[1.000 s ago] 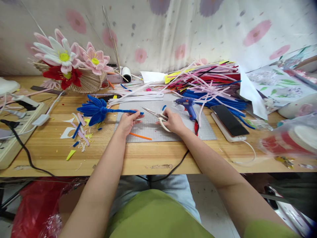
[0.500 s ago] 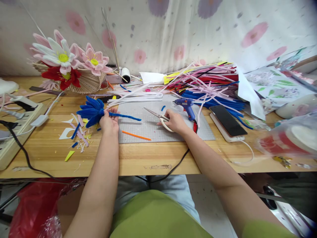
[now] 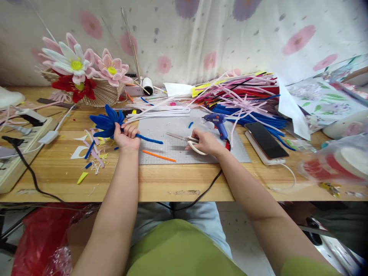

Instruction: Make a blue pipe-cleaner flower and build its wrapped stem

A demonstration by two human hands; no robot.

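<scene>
My left hand (image 3: 126, 136) is closed round the base of a blue pipe-cleaner flower (image 3: 105, 122). Its petals fan out to the left, and its blue stem (image 3: 151, 138) sticks out to the right over the grey cutting mat (image 3: 161, 158). Over the mat, my right hand (image 3: 204, 142) grips white-handled scissors (image 3: 179, 137), whose blades point left toward the stem, apart from it. An orange pipe cleaner (image 3: 159, 155) lies on the mat between the hands. Beyond my right hand rests a blue glue gun (image 3: 217, 122).
Finished pink, white and red flowers (image 3: 76, 65) stand in a woven holder at back left. Colourful pipe cleaners (image 3: 241, 92) are heaped at back right, near a phone (image 3: 266, 140). Scraps (image 3: 97, 153) lie at left beside a power strip (image 3: 34, 153). A bagged cup (image 3: 336, 161) sits far right.
My left hand has rolled over and its fingers have curled in, turning the flower so its petals show differently. The scissors stay in my right hand, almost unmoved. The view has shifted slightly.
</scene>
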